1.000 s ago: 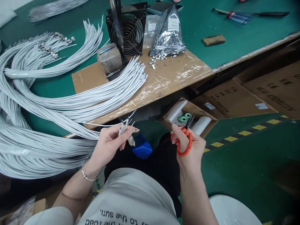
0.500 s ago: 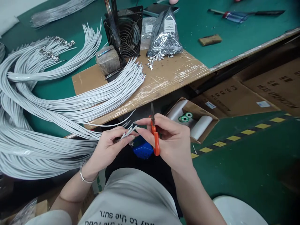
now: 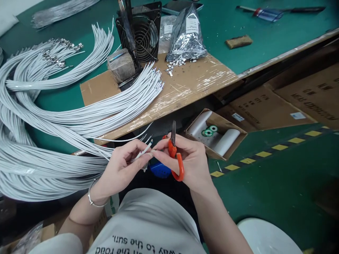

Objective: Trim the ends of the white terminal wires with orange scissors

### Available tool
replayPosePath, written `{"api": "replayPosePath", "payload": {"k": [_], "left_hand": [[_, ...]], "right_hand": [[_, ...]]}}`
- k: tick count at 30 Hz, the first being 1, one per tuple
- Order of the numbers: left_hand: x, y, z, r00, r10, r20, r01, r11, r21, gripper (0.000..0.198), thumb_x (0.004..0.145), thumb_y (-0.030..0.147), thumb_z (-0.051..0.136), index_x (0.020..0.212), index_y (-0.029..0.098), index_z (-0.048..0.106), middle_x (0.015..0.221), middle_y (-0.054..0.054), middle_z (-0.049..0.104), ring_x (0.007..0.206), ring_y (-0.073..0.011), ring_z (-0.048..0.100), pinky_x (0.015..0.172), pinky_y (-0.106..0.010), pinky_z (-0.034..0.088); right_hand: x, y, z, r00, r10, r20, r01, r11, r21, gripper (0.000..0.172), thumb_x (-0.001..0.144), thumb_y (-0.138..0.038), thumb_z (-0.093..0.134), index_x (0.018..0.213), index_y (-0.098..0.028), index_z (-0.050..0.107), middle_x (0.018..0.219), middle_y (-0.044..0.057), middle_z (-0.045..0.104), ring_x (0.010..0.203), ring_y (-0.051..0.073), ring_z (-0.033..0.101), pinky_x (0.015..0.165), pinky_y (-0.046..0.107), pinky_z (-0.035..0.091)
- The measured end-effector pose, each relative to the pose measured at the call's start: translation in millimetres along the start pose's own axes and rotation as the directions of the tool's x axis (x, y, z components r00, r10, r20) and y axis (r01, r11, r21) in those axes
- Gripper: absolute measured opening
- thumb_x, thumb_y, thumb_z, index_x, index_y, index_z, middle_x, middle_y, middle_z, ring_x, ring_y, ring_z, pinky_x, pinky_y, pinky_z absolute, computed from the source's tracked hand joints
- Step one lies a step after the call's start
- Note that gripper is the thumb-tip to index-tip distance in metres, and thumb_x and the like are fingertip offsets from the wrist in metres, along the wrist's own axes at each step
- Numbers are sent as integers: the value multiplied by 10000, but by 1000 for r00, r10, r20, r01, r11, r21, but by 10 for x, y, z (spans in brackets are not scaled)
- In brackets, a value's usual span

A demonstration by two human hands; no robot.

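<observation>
In the head view, the left hand [image 3: 123, 167] pinched several white wire ends [image 3: 145, 150] on the near side of the cardboard sheet [image 3: 193, 79]; its fingers hid part of them, so their number was unclear. The right hand [image 3: 194, 162], just to the right, grasped orange-handled scissors [image 3: 180, 167], blades pointing far; whether its fingertips also gripped a wire could not be told. A blue object [image 3: 160, 170] lay partly hidden below.
</observation>
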State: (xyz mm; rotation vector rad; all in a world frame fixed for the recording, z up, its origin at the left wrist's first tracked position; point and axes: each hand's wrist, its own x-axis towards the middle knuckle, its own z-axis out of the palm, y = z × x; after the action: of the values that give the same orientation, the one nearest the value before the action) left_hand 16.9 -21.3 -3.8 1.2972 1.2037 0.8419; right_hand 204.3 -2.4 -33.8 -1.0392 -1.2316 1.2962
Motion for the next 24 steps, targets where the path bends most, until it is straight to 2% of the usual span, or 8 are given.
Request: {"api": "replayPosePath", "payload": {"k": [2,4,6,9,12,15,20,24], "left_hand": [[-2,17,-10,999,-35,15,36,999,-36,208,1015,351,766,905,176,742,692,16,619,612,-112,500,572,-231,400],[-4,33,-20,998,-60,22,61,995,-76,208,1008,346,774,893,172,761,667,18,606,591,-107,488,553,-232,384],[-2,40,-33,997,-71,29,75,989,-128,225,1010,362,774,895,169,787,651,16,597,573,-104,480,537,-233,377],[10,31,-46,996,-83,18,85,977,-196,260,992,407,796,895,167,800,647,3,617,551,-106,495,513,-234,385],[28,24,-38,995,-100,-7,96,970,-223,284,965,443,826,894,169,798,679,-21,675,547,-116,540,516,-241,426],[41,30,-14,994,-108,-24,99,965,-241,265,944,426,856,878,178,794,697,-21,696,559,-114,570,537,-233,465],[33,13,25,995,-78,-63,61,970,-234,212,940,294,863,807,182,742,695,7,688,573,-88,578,562,-194,485],[8,-24,73,994,-42,-102,23,983,-180,179,938,248,849,822,179,731,718,-2,717,622,-110,646,599,-202,529]], "right_hand": [[24,42,-18,998,-51,25,50,998,38,165,793,-309,932,712,-222,817,627,-25,623,554,105,497,495,259,386],[65,75,-46,997,-73,-13,74,994,78,183,779,-272,920,662,-227,787,604,-23,625,554,117,515,504,274,402],[111,87,-86,986,-50,-160,72,988,136,284,782,-290,887,578,-231,698,541,-34,568,518,121,495,492,287,400],[132,90,-147,932,-12,-361,77,983,166,383,798,-317,847,524,-241,591,469,-52,461,494,128,485,520,304,440],[52,127,-167,944,20,-330,15,995,103,335,837,-336,849,571,-238,670,476,-39,490,529,150,536,572,323,497],[-60,168,-129,962,39,-271,-28,999,42,240,881,-369,845,689,-234,795,529,-17,561,559,165,569,549,321,480],[-127,77,20,982,-57,-182,53,998,-28,57,871,-280,849,838,-254,888,621,-11,638,591,149,596,546,294,476],[-157,-10,126,969,-126,-213,110,990,-86,43,825,-212,876,812,-253,876,636,-9,661,569,136,552,506,286,446]]}}
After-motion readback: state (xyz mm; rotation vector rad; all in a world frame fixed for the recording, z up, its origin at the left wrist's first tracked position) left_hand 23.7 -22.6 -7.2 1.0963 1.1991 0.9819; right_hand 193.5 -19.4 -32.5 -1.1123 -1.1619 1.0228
